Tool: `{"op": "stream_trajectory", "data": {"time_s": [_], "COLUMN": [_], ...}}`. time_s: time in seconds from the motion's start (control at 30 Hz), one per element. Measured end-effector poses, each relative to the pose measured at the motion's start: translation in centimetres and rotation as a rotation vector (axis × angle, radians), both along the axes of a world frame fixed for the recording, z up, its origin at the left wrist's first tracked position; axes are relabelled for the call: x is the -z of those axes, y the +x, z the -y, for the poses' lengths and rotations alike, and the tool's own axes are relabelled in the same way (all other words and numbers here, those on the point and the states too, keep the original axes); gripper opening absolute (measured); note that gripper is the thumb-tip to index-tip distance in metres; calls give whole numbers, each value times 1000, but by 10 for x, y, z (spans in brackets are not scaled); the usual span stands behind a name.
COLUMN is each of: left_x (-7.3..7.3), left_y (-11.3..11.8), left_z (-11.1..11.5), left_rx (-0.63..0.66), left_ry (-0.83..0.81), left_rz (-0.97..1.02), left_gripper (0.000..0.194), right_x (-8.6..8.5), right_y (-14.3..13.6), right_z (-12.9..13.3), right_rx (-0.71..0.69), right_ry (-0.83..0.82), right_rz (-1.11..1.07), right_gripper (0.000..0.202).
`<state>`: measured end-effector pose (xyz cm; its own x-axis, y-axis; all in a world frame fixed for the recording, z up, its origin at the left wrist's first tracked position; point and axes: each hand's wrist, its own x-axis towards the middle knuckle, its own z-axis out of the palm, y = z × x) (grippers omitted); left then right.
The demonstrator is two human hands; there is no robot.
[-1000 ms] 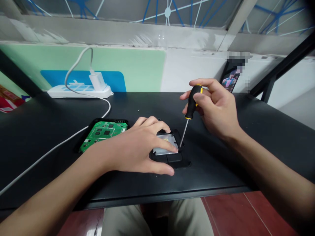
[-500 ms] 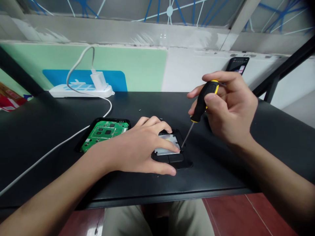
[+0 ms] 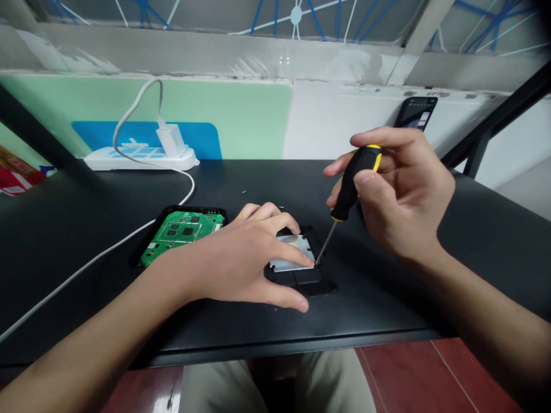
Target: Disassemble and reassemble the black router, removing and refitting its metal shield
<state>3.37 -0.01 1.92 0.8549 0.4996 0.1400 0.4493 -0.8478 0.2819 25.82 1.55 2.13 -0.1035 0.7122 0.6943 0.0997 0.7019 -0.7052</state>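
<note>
My left hand (image 3: 253, 252) lies with fingers spread over a black plastic housing (image 3: 307, 276) that has a silver metal plate (image 3: 286, 261) set in it. Its index fingertip presses near the plate's lower right corner. In my right hand (image 3: 400, 189) is a screwdriver (image 3: 350, 183) with a black and yellow handle, held tilted. The tip of its shaft meets the housing at that same corner, right beside the left index finger. Part of the housing is hidden under my left hand. A green circuit board (image 3: 185, 232) in a black case sits to the left, partly behind my left wrist.
Two tiny screws, one of them a small screw (image 3: 244, 192), lie on the black table (image 3: 267, 321) beyond my left hand. A white power strip (image 3: 142, 159) with a plugged-in charger (image 3: 171, 140) and cable stands at the back left. A phone (image 3: 416, 113) leans against the wall behind my right hand.
The screwdriver's handle has shifted slightly left and down, and its tip sits a little lower at the plate's corner. My left hand stays in place.
</note>
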Motion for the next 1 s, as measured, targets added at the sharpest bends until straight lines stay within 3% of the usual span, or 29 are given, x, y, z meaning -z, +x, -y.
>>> {"op": "stream_trajectory", "data": {"time_s": [0.23,0.53,1.0], "left_x": [2,1,-1], "left_y": [-1,-1,0], "left_z": [0,1,2], "left_rx": [-2,-11,-20], "left_ry": [1,3,-27], "left_rz": [14,0,2], "left_gripper": [43,42,43], "right_x": [5,5,9], "right_y": [5,9,7], "right_z": [-17,-21,-25], "right_rx": [-72,-32,-97], "right_ry": [211,198,205], "right_rz": [-61,-73,-108], "right_gripper": [25,25,26]}}
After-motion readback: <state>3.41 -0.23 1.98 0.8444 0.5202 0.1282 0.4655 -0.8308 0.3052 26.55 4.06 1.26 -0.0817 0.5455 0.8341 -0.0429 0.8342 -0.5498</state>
